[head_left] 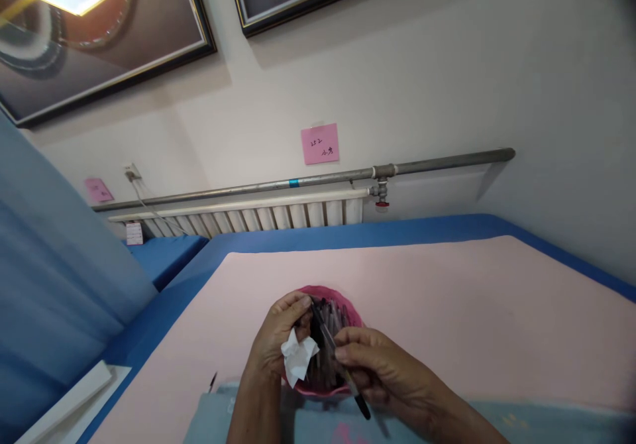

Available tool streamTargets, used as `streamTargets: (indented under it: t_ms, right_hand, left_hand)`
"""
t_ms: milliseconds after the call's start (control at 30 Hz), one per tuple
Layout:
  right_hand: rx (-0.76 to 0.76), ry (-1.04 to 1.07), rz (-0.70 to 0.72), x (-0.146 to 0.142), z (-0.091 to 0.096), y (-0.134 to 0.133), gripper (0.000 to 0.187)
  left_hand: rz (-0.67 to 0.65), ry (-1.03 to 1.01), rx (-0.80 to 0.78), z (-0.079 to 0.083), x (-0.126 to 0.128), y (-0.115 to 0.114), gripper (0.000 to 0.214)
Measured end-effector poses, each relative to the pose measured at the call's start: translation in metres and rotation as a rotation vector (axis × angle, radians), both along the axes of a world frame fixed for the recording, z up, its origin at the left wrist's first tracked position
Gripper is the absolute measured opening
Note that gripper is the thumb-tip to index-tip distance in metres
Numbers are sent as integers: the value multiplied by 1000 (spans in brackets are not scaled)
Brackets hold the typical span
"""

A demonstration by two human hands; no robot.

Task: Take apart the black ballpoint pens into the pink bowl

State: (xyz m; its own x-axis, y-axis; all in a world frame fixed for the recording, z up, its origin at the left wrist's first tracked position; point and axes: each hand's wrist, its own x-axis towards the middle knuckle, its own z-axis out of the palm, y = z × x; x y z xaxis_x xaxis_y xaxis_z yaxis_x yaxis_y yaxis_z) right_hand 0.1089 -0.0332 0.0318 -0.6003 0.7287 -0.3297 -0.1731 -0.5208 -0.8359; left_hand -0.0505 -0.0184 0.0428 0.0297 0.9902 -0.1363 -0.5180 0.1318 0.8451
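Observation:
A pink bowl full of several dark pens sits on the pink table surface near the front edge. My left hand is closed around a crumpled white tissue and touches the top of a black pen. My right hand pinches that same pen lower down, its tip pointing toward me. Both hands hover over the bowl and cover its near side.
The pink surface lies on a blue-edged table. A radiator and a metal pipe run along the wall behind, with a pink note above. A blue curtain hangs at left. A light blue cloth lies at the front edge.

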Motion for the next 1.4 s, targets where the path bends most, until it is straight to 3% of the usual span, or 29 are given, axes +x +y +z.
streamTargets:
  t_ms: [167, 267, 333, 500, 633, 733, 967, 1233, 1400]
  right_hand:
    - [162, -94, -24, -5, -16, 3, 14]
    - [191, -141, -24, -1, -17, 6, 14]
    - [182, -177, -66, 3, -13, 9, 14]
    - [176, -192, -138, 8, -10, 13, 14]
    - [188, -177, -144, 5, -14, 13, 14]
    - [187, -160, -151, 3, -12, 11, 13]
    - [184, -128, -90, -1, -8, 5, 13]
    - [287, -57, -35, -3, -15, 7, 12]
    - [361, -177, -4, 0, -11, 3, 6]
  left_hand:
    - [33, -16, -13, -3, -11, 3, 36]
    - [145, 35, -45, -4, -23, 5, 41]
    - [180, 155, -75, -6, -29, 6, 42]
    - [122, 525, -117, -17, -34, 7, 46]
    - [141, 595, -110, -22, -33, 9, 44]
    - [114, 511, -75, -19, -29, 7, 40]
    - [-154, 247, -68, -3, -5, -1, 38]
    - [-140, 126, -75, -4, -1, 1, 40]
    - [68, 28, -54, -1, -20, 4, 38]
